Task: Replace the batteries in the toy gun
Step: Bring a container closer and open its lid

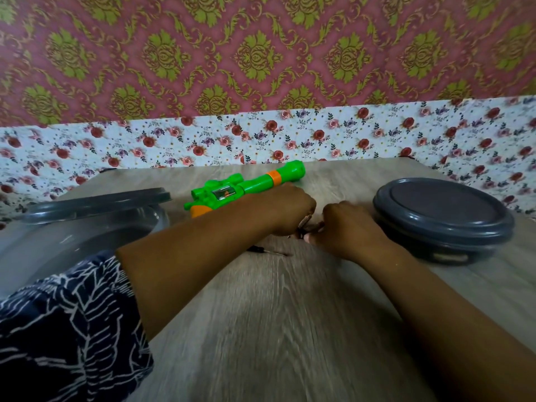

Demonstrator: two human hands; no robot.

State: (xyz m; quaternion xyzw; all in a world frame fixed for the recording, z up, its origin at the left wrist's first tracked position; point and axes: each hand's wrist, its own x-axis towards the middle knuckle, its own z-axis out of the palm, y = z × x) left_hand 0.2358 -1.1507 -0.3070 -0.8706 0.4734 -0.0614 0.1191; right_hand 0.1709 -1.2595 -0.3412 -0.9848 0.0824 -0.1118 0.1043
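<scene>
A green toy gun (246,184) with orange bands lies on the wooden table (275,314), its barrel pointing right toward the back wall. My left hand (287,208) and my right hand (345,227) meet just in front of it, fingers curled around small dark objects (311,226) that look like batteries, mostly hidden by the fingers. A small screwdriver (268,250) with a dark handle lies on the table beneath my left wrist. The gun's grip is hidden behind my left forearm.
A clear plastic container (72,242) with a grey lid leaning on its rim stands at the left. A closed grey-lidded round container (443,216) sits at the right. A floral-papered wall (261,140) borders the table's far edge.
</scene>
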